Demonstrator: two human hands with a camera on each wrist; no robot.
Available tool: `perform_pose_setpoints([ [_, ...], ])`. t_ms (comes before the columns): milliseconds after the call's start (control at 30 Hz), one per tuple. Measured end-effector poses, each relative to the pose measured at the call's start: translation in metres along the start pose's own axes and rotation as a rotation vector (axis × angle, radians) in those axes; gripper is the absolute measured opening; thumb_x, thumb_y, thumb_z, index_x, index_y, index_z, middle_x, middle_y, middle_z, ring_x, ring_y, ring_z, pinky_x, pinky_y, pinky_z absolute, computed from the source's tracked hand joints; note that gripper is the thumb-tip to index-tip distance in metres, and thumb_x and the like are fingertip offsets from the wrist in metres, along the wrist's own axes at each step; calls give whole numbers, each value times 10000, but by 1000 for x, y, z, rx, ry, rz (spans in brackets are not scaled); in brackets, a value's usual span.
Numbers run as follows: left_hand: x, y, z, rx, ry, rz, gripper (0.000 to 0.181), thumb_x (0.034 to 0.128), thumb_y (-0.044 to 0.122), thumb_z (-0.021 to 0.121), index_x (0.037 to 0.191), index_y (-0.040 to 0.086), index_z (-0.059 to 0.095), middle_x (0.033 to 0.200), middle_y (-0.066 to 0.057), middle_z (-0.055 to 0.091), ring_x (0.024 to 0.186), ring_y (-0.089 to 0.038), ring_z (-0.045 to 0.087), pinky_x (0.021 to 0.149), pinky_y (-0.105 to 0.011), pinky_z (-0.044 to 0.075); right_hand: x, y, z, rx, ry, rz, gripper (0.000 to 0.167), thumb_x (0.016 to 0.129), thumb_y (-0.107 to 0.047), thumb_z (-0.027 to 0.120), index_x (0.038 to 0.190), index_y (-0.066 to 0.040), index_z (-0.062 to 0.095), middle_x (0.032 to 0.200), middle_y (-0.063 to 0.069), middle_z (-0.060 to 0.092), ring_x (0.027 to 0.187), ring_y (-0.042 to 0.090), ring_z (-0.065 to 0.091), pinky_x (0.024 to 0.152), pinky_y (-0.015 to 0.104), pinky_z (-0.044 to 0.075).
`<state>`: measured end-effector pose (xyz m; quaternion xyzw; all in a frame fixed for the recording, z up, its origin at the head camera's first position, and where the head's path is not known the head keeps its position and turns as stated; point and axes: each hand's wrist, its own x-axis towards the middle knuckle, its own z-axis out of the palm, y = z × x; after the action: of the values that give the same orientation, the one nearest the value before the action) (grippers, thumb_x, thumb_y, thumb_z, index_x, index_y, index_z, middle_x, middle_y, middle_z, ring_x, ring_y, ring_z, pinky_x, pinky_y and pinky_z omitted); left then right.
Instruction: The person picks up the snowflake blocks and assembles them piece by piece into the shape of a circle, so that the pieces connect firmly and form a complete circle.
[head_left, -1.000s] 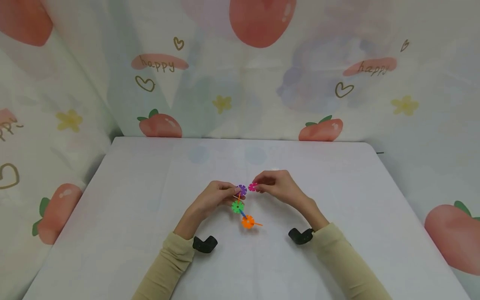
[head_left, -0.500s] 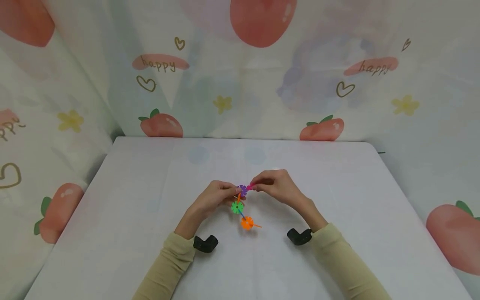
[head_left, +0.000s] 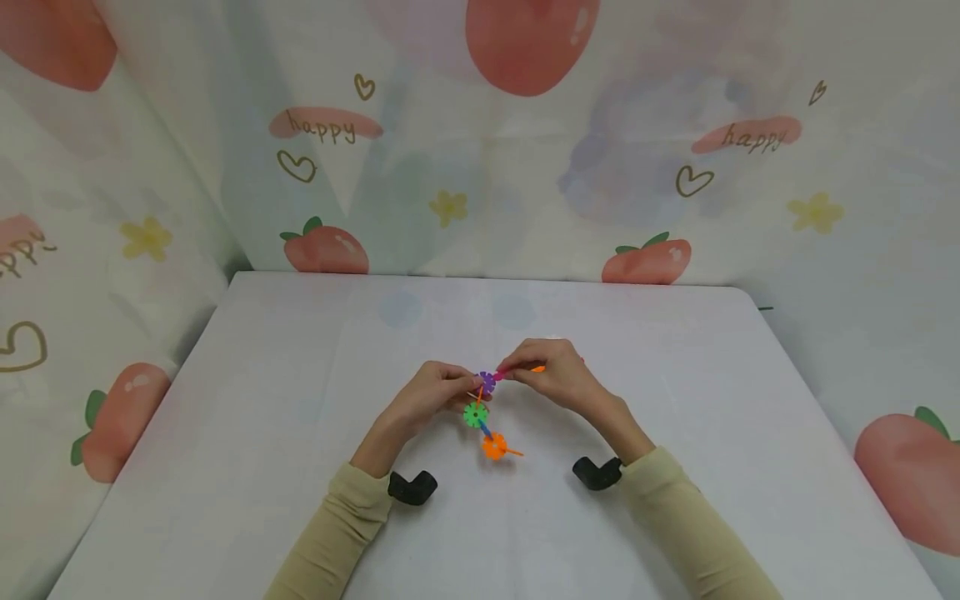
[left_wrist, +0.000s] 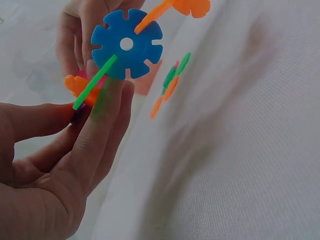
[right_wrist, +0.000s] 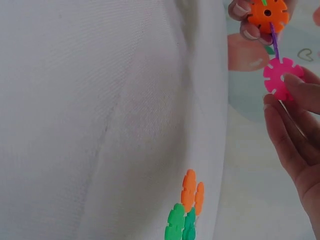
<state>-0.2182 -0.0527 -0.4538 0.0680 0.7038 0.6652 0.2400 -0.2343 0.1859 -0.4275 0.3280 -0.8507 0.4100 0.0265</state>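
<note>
Pink notched disc: pinched between thumb and fingers of the right hand, above the white tabletop. Its rim meets the purple disc; cannot tell how deeply the slots engage. Left hand pinches the purple disc, thumb against fingers. Chain continues from purple: orange disc, green disc, blue disc, then two further orange discs at the near end. Loose orange pieces and green pieces lie on the tabletop near the right hand. Strawberry-print backdrop stands behind.
</note>
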Motion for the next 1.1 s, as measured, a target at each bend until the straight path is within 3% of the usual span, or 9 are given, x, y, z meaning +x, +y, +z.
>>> perform_pose_setpoints([
  [300, 1, -1, 1, 10, 10, 0, 269, 1025, 142, 617, 1103, -86, 736, 1014, -187, 781, 736, -140, 736, 739, -258, 620, 1, -2, -1, -76, 0, -29, 154, 845, -23, 825, 968, -115, 839, 893, -28, 772, 814, 125, 698, 679, 225, 556],
  [500, 1, -2, 1, 34, 1, 3, 278, 1029, 140, 603, 1107, -94, 731, 1023, -192, 780, 724, -133, 721, 721, -237, 611, 2, -1, 2, -64, -4, -43, 156, 840, -22, 828, 965, -114, 840, 883, -29, 757, 814, 124, 693, 679, 218, 562],
  [633, 1, -3, 0, 20, -10, -3, 280, 1034, 145, 601, 1119, -91, 728, 1028, -191, 780, 746, -143, 731, 731, -236, 609, 0, 2, 4, -33, -8, -7, 154, 857, -23, 814, 978, -115, 838, 896, -27, 763, 816, 115, 693, 684, 224, 564],
  [800, 0, -4, -1, 6, -32, -2, 282, 1035, 135, 589, 1118, -97, 726, 1015, -192, 780, 749, -141, 736, 737, -245, 613, 0, 3, 6, 43, -34, 15, 156, 868, -10, 799, 978, -114, 840, 904, -7, 764, 840, 136, 698, 705, 299, 592],
  [1100, -1, -2, 1, 6, -15, -14, 271, 1022, 122, 609, 1099, -101, 742, 964, -181, 786, 738, -156, 755, 722, -249, 618, -2, 5, 12, 26, 42, -94, 176, 792, 26, 847, 916, -98, 848, 766, 45, 715, 689, 81, 610, 572, 262, 510],
])
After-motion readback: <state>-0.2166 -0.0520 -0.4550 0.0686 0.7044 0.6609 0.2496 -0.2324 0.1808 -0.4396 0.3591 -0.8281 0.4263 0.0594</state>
